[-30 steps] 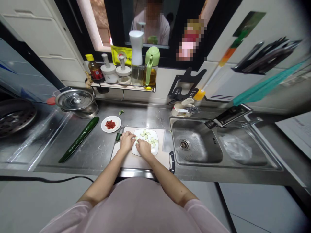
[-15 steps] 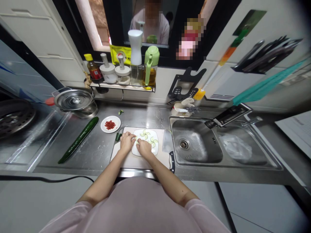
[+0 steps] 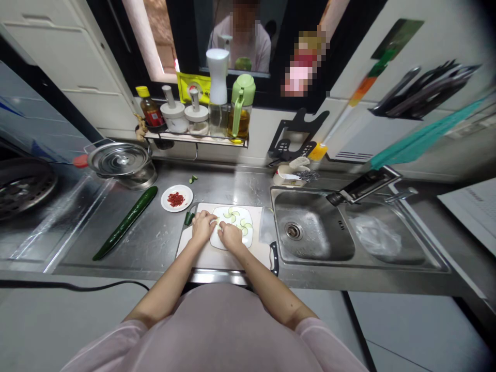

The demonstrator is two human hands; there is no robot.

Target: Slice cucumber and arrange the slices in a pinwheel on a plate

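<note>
My left hand (image 3: 202,226) and my right hand (image 3: 230,235) meet over the near left part of a white plate (image 3: 248,238) that lies on a pale cutting board (image 3: 217,256). Both hands are curled, fingertips pinched close together over pale green cucumber slices (image 3: 238,223) arranged on the plate. What the fingertips grip is too small to make out. A cleaver (image 3: 268,232) rests on the board's right edge, its black handle toward me. A dark green cucumber piece (image 3: 188,217) lies at the board's left corner.
A whole cucumber (image 3: 126,222) lies on the steel counter at the left, beside a small dish of red chilli (image 3: 176,198) and a lidded pot (image 3: 122,163). The sink (image 3: 315,235) is at the right. Bottles stand on a rack (image 3: 197,135) behind.
Both hands stay over the plate's near left part with only slight finger movement; the view shifted a little.
</note>
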